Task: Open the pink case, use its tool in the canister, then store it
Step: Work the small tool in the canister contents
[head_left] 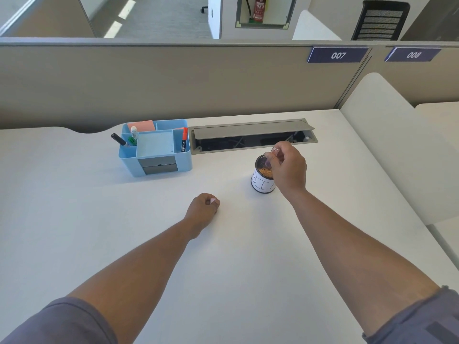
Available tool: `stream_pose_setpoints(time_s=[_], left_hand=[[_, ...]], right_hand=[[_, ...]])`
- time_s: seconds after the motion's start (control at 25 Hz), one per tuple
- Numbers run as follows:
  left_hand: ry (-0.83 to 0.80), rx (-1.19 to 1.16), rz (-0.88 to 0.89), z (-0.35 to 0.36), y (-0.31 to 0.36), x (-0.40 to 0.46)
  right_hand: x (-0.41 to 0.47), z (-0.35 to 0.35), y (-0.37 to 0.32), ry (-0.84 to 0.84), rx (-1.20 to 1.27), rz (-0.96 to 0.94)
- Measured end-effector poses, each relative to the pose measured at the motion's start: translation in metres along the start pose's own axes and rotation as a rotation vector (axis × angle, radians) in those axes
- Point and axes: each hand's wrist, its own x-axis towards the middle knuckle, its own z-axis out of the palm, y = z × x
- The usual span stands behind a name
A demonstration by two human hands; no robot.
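Observation:
A small round canister with a white label and dark rim stands on the white desk, holding brownish bits. My right hand hovers over its right side, fingers pinched on a small translucent pink tool that dips into the canister's mouth. My left hand rests on the desk to the canister's left, fist closed around the pink case; only a small pink corner shows between the fingers.
A light blue desk organizer with markers, a glue stick and pink notes stands at the back left. Behind the canister lies an open grey cable tray. A beige partition wall closes off the desk's far edge.

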Motion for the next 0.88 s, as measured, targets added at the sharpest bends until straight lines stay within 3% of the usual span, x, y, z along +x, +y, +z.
stream_pose_setpoints(time_s=[0.32, 0.48, 0.68, 0.88], left_hand=[[0.002, -0.008, -0.001, 0.0004, 0.0006, -0.0009], [0.003, 0.0, 0.002, -0.0003, 0.0004, -0.0022], [0.001, 0.006, 0.005, -0.0003, 0.0008, -0.0028], [0.0, -0.004, 0.007, -0.0008, 0.0003, -0.0031]], right_hand=[[0.003, -0.0015, -0.004, 0.058, 0.066, -0.021], [0.0052, -0.0008, 0.0013, -0.018, -0.059, -0.089], [0.0037, 0.0011, -0.0021, 0.038, 0.055, -0.037], [0.0019, 0.0013, 0.0013, -0.018, -0.04, -0.06]])
